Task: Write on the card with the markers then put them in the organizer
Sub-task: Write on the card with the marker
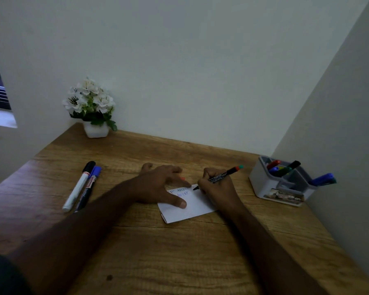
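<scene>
Wooden desk (179, 252) in a pale corner, writing under way.
One white card (190, 206) lies left of the organizer (279, 188); the left hand (158, 186), fingers spread flat, pins it against sliding, while the right hand (217, 184) grips one marker (219, 176), tip at the card's far edge. Two markers (81, 186) wait farther left; several stand in the organizer.

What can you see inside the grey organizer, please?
The grey organizer holds several markers: red, blue, green and black caps show, and blue ones lean out right. Its walls hide their lower ends.
</scene>
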